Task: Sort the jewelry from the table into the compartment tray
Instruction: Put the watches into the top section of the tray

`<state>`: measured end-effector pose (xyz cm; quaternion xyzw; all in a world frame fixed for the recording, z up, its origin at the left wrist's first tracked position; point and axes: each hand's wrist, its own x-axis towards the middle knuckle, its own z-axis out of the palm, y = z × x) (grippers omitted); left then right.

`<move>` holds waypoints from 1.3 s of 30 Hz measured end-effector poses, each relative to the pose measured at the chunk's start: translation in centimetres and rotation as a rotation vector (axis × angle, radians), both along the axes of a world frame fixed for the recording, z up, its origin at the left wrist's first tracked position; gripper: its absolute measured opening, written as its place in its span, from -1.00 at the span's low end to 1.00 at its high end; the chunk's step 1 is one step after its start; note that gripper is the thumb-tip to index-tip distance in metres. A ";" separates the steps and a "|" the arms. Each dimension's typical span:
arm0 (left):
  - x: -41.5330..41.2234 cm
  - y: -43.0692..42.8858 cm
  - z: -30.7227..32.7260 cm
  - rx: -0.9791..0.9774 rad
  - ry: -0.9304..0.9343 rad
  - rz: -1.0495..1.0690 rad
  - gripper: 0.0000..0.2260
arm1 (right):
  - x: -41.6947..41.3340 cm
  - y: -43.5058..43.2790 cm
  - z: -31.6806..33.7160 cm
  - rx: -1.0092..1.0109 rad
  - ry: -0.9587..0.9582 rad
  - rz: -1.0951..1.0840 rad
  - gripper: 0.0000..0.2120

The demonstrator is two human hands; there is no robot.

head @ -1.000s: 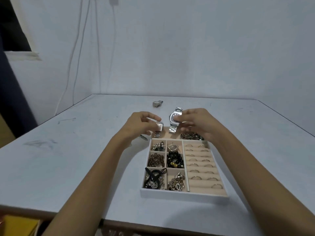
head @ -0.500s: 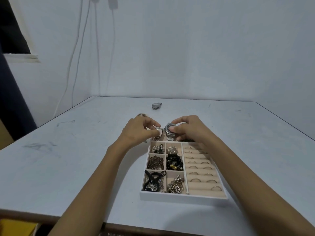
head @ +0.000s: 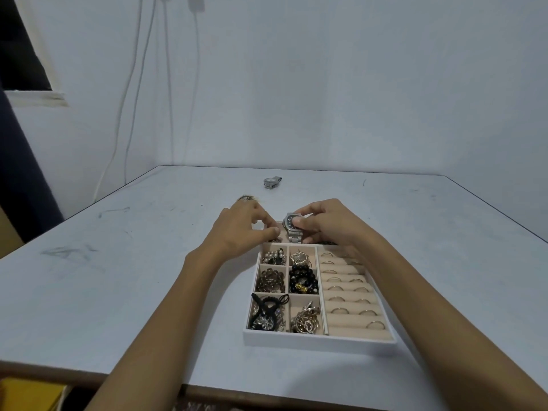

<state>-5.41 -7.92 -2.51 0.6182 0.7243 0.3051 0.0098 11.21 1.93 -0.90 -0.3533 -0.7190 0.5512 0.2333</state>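
From my remote seat I see both hands at the far end of the compartment tray (head: 320,341), which sits on the pale surface (head: 118,277) near its front edge; the right hand (head: 326,225) has thumb and curled fingers pinched round the case of a silver watch (head: 292,229), holding it upright with the dark dial towards me and the metal band hanging down into the tray's far row; I cannot tell whether the band touches the lining there; the left hand (head: 240,229) lies just beside the watch with its fingers curled and its thumb tip close to them, and I cannot tell whether it grips anything; nearer me the tray's left half is split into six small cells in two columns; the far pair holds pearly pieces (head: 274,256) and wire rings (head: 300,258); the middle pair holds a brown bead bracelet (head: 270,280) and a black bead bracelet (head: 303,281); the near pair holds black cords (head: 268,308) over silver bits and a heap of gold chains (head: 305,321); the right half is a bank of padded rolls with thin rings (head: 350,295) slotted between them in pairs; out on the surface, well apart from the tray, a second watch (head: 272,183) lies on its side, and a small gold-toned piece (head: 246,199) shows just past the left hand's knuckles; it is too blurred for me to tell what it is; white cables (head: 169,84) hang down the wall behind.
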 end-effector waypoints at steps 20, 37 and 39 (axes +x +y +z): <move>-0.9 0.0 -0.1 0.008 -0.021 -0.077 -0.85 | 0.0 0.1 -0.2 -0.023 0.022 -0.039 -0.82; -0.7 -0.2 0.1 0.005 -0.017 -0.086 -0.93 | -0.3 -0.1 0.1 0.250 -0.118 -0.091 -0.86; -0.7 -0.3 0.1 0.005 -0.024 -0.094 -0.94 | -0.4 -0.2 0.0 0.284 -0.133 -0.104 -0.85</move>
